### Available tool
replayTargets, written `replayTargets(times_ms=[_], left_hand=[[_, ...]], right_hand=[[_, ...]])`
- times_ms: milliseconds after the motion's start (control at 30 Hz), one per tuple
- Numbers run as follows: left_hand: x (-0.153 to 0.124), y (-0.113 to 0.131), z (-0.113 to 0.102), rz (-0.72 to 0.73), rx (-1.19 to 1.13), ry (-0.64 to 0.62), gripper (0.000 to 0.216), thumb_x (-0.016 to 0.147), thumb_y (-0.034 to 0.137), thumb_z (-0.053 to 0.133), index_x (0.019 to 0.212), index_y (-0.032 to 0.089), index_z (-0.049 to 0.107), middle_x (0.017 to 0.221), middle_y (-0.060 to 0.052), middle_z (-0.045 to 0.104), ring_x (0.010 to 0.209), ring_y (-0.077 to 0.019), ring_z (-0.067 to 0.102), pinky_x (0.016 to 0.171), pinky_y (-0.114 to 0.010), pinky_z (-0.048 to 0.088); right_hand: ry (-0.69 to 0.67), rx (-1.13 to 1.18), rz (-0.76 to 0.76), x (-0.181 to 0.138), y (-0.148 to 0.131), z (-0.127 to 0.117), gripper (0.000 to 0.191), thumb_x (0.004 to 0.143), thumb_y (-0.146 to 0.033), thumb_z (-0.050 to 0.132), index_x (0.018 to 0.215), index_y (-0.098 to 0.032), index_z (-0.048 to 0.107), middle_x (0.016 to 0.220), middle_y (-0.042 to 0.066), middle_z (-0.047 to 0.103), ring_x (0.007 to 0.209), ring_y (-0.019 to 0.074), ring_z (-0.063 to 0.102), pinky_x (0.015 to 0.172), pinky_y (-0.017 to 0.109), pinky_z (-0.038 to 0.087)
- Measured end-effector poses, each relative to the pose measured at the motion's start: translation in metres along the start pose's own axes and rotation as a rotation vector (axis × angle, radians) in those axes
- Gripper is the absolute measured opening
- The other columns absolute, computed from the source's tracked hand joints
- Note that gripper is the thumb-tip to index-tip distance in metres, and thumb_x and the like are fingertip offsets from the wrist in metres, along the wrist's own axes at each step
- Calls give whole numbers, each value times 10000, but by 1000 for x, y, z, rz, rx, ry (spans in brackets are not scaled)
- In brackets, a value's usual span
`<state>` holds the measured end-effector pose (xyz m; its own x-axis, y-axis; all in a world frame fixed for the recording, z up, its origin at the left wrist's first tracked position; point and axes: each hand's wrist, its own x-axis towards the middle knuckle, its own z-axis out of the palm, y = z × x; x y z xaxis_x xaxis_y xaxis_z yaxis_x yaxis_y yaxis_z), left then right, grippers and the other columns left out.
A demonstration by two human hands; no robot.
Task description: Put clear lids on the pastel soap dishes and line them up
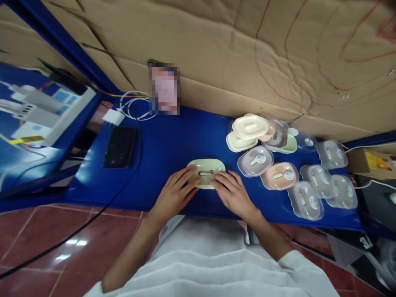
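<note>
On the blue table in front of me lies a pale green oval plastic dish with a small beige bar-shaped piece at its middle. My left hand grips its left end, fingers over the rim and thumb at the near edge. The opposite end is held by my right hand, with fingertips on the rim. Parts of both rims are hidden under the fingers. Closest to my right hand stand a grey oval box and a peach oval box, both under clear covers with round stickers.
Cream oval lids are stacked at the back right. Several clear-covered boxes fill the table's right end. On the left lie a black phone, a white charger and a black cable. A blurred-out device leans against the cardboard wall.
</note>
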<state>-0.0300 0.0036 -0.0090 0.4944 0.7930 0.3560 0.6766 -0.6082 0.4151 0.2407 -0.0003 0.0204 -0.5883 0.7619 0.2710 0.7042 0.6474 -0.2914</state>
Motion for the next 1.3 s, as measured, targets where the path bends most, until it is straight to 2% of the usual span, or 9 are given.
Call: replayTargets(times_ms=[267, 400, 567, 667, 800, 900, 1067, 1200, 1300], left_hand=[[2, -4, -1, 41, -25, -22, 356, 1049, 198, 626, 1390, 275, 694, 1481, -81, 701, 1482, -305, 571, 1192, -526, 516], [3, -5, -2, 47, -18, -23, 334, 1049, 201, 626, 1367, 257, 712, 1478, -91, 703, 1480, -304, 572, 1179, -511, 518], [4, -7, -4, 14, 55, 25, 313, 1049, 204, 636, 1352, 221, 710, 1507, -105, 681, 1471, -315, 576, 1136, -487, 530], [3, -8, -5, 6, 71, 44, 306, 1051, 210, 637, 1348, 218, 708, 1507, -105, 681, 1467, -319, 579, 1127, -485, 534], [-5, -10, -7, -20, 66, 68, 324, 1049, 203, 637, 1368, 222, 691, 1506, -99, 679, 1470, -320, 575, 1138, -491, 545], [-13, -14, -9, -70, 22, 112, 381, 1037, 181, 640, 1413, 239, 660, 1521, -100, 663, 1486, -309, 562, 1189, -500, 534], [-25, -25, -14, -163, 50, 218, 444, 984, 150, 702, 1411, 262, 651, 1567, -135, 596, 1500, -346, 543, 1186, -553, 543], [-28, -31, -19, -230, 61, 245, 406, 939, 158, 760, 1330, 246, 697, 1682, -166, 432, 1568, -434, 435, 1208, -649, 494], [-29, -32, -23, -237, 4, 218, 394, 935, 169, 763, 1316, 249, 702, 1707, -157, 386, 1573, -437, 427, 1217, -646, 489]], right_hand=[[65, -90, -33, -9, -6, 14, 316, 1077, -123, 574, 1331, -231, 729, 1326, 70, 777, 1309, 208, 666, 1183, 429, 430], [35, -64, -40, -1, 1, 1, 285, 1097, -201, 575, 1335, -231, 728, 1344, 65, 773, 1309, 202, 672, 1215, 419, 413], [-44, -282, 251, 46, 28, -21, 450, 1121, -254, 482, 1526, -96, 594, 1588, 201, 587, 1487, 324, 539, 1263, 507, 368], [-104, -407, 446, 84, 43, -13, 618, 1092, -300, 546, 1619, 5, 441, 1659, 297, 455, 1524, 419, 465, 1264, 581, 343], [-79, -442, 564, 112, 52, 6, 692, 1061, -276, 590, 1660, -7, 371, 1615, 309, 490, 1502, 448, 452, 1243, 638, 332], [-64, -392, 444, 107, 49, 10, 609, 1056, -164, 535, 1653, -98, 433, 1526, 244, 582, 1418, 403, 524, 1225, 642, 348], [-172, -137, -7, 81, 35, -1, 490, 1094, -177, 484, 1578, -192, 561, 1455, 156, 649, 1359, 281, 578, 1216, 483, 420], [-149, -151, 18, 76, 35, -3, 543, 1090, -291, 559, 1622, -206, 497, 1690, 142, 461, 1608, 329, 338, 1299, 559, 309], [-151, -212, 48, 81, 43, 0, 518, 1094, -332, 574, 1596, -209, 533, 1648, 140, 528, 1562, 335, 413, 1268, 552, 328]])
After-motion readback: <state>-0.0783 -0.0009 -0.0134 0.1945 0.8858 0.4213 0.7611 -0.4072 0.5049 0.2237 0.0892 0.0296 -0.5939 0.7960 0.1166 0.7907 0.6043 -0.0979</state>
